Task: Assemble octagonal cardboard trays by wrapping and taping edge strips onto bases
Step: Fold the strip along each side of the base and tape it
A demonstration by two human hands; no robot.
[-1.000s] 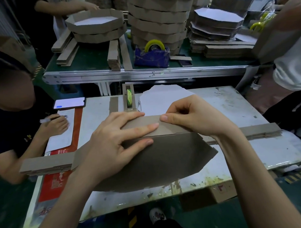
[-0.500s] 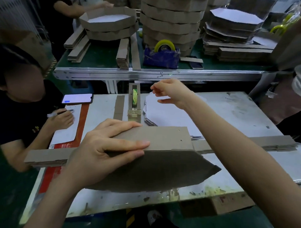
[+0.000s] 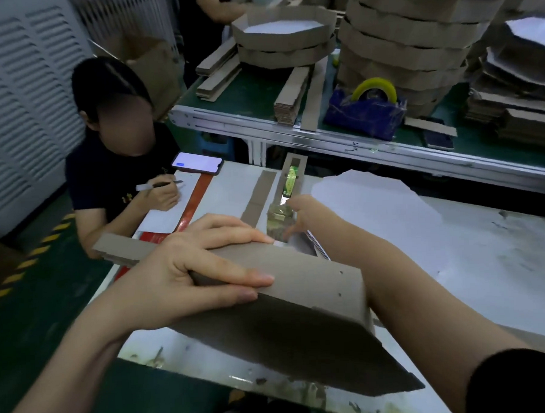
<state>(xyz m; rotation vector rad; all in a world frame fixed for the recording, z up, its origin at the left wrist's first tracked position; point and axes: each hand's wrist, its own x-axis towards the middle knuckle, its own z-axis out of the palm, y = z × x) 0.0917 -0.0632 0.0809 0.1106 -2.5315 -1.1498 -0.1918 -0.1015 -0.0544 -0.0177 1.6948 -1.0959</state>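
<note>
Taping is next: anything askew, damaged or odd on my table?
Nothing looks damaged. The edge strip juts past the left edge of the table and the base overhangs its near edge, but the left hand grips both.

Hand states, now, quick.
Left hand: grips the edge strip against the cardboard base.
Right hand: at the tape dispenser, blurred; cannot be told.

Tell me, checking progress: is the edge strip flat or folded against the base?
Folded: the edge strip bends up along the base, left hand gripping both.
</note>
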